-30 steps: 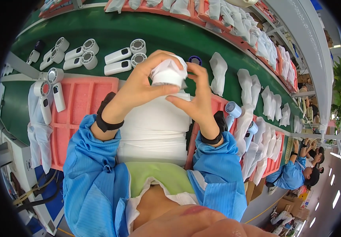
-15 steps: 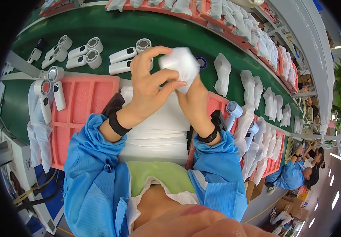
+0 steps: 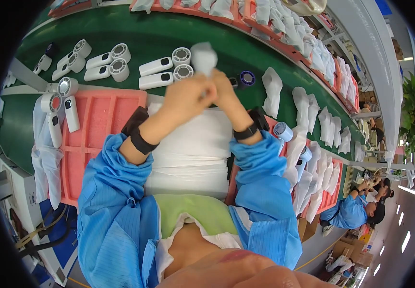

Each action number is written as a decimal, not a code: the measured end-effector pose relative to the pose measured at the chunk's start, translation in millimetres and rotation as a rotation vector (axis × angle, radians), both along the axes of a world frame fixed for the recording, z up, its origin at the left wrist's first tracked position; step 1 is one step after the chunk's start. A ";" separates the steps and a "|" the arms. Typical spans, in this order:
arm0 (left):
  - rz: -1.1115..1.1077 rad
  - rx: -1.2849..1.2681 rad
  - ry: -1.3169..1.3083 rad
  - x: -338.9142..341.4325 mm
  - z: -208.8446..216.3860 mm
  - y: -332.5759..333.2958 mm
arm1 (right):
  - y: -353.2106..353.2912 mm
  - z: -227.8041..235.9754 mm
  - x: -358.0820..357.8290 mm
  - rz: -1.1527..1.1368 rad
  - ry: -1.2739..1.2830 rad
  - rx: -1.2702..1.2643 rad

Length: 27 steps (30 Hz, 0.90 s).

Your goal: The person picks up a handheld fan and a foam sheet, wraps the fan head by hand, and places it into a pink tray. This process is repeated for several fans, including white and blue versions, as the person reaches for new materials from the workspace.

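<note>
A handheld fan in a thin white bag [image 3: 203, 56] stands up from between my hands, its round head blurred by motion. My right hand [image 3: 224, 90] is closed around its lower part, so the handle is hidden. Close beside it, my left hand [image 3: 187, 100] has its fingers curled into a pinch; what is in them cannot be made out. Beneath both hands lies a stack of flat white bags [image 3: 188, 139]. Bare white handheld fans [image 3: 155, 80] rest in pairs on the green bench, left of the bagged one. A dark fan with a purple ring [image 3: 247, 78] lies to the right.
A pink compartment tray [image 3: 103, 115] is at the left, with white fans on its edge. Bagged fans [image 3: 272, 91] lie along the green bench [image 3: 121, 29] at the right. Another pink tray [image 3: 330, 194] holds bagged and blue fans. A co-worker [image 3: 354, 211] is farther right.
The bagged fan has moved left and slightly up with my right hand. My left hand has come lower, its fingers now curled in instead of spread round the bag.
</note>
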<state>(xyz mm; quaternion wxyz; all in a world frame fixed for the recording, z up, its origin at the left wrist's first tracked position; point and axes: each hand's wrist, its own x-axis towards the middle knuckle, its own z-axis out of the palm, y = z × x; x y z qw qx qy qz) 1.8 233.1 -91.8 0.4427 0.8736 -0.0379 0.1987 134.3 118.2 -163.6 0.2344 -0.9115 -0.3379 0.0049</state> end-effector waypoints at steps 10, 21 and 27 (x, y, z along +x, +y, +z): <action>-0.184 0.212 0.018 -22.9 -53.3 -72.0 | -114.0 10.1 93.2 -0.213 -0.081 -0.078; -0.215 0.077 0.121 -14.5 -71.4 -66.5 | -94.4 86.9 18.5 -0.180 0.452 0.292; -0.321 -0.416 0.186 3.7 -49.4 -25.4 | -138.2 175.3 -38.8 -0.206 0.253 0.581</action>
